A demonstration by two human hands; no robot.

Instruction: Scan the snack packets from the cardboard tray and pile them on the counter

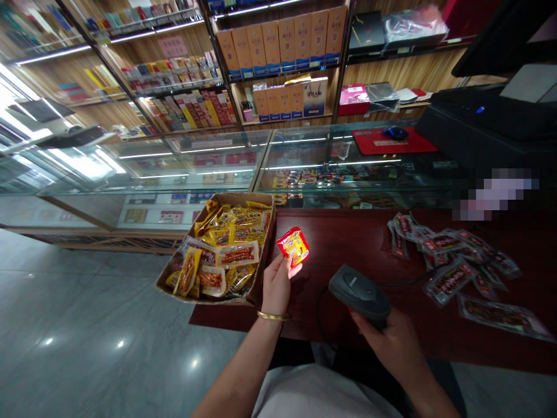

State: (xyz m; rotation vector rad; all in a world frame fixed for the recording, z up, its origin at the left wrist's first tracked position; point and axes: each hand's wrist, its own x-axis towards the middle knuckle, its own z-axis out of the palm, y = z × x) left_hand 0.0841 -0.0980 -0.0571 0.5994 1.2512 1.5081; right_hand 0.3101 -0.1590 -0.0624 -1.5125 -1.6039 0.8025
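Between the fingers of my left hand (pixel 277 284) is a small red and yellow snack packet (pixel 294 246), held up over the dark red counter and brightly lit. My right hand (pixel 394 342) grips a dark grey barcode scanner (pixel 360 295), its head pointing left towards the packet. Left of my left hand, an open cardboard box (pixel 266 273) is full of yellow and clear snack packets (pixel 237 254). Several clear vacuum-sealed snack packets (pixel 448 281) lie in a loose pile to the right of the scanner, with a longer one nearer to me.
Behind the dark red counter (pixel 331 232) runs a glass display case (pixel 304 151). On it lie a red mouse pad (pixel 369 142) with a mouse (pixel 395 133), and black checkout equipment (pixel 483 122) at the right. Shelves of boxed goods (pixel 282 46) line the back.
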